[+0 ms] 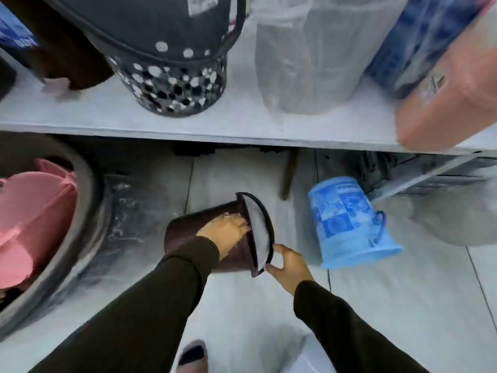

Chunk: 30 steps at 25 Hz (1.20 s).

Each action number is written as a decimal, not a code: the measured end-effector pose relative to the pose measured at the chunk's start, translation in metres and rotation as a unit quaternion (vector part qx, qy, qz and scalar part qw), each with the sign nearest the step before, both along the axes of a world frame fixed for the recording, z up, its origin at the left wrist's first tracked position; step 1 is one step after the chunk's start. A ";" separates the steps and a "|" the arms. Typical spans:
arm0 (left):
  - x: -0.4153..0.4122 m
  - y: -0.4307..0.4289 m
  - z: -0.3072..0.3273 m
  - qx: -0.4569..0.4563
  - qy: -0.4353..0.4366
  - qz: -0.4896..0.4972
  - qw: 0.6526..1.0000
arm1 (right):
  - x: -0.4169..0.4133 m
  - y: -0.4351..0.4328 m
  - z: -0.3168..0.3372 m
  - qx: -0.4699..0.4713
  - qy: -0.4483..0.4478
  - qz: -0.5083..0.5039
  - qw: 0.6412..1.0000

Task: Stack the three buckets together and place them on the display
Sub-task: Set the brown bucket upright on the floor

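On the far left we see a big dark round tub [88, 211] with pink plastic things [32, 211] inside it. Above, a pale flat shelf [215, 122] runs across. On it stands a dark basket [174, 84] full of small round holes, then something wrapped in cloudy clear plastic [309, 57], then a pink bucket [451, 103] at the right edge. It is blurry.

Down on the pale tiled floor [242, 305] is the brown bucket [204, 238]. It is smooth plastic, round, and wider at the mouth. It is tipped on its side, with the bottom to the left and the mouth to the right. Its thin black handle [266, 219] curves out past the mouth.

Our left hand [226, 232] lies over the bucket's side, near the rim, with the fingers curled down on it. The grip is closed on the bucket. Our right hand [289, 265] is at the bottom of the rim. Its thumb and fingers pinch the handle where it joins. Both arms wear dark long sleeves [150, 305] and reach forward.

To the right, the blue bucket [349, 222] sits on the floor, apart from the brown one. It is upside down and leaning, with its wide mouth low and to the right. It has printed pictures on its side.
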<state>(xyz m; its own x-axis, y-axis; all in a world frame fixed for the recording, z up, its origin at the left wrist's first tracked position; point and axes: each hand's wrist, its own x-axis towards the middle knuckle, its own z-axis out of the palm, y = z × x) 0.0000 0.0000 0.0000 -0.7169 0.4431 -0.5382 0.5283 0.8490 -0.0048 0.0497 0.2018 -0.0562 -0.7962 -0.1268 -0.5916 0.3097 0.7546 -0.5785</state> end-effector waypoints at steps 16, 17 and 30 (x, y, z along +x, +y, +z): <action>-0.035 -0.077 -0.009 -0.055 -0.081 -0.086 0.992 | -0.012 -0.102 -0.045 0.039 0.175 0.232 0.956; -0.022 -0.090 -0.010 -0.056 -0.079 -0.076 0.992 | -0.017 -0.108 -0.039 0.076 0.207 0.295 0.930; 0.061 -0.081 -0.083 -0.097 -0.081 0.178 0.976 | 0.004 -0.109 -0.066 0.187 0.256 0.424 0.849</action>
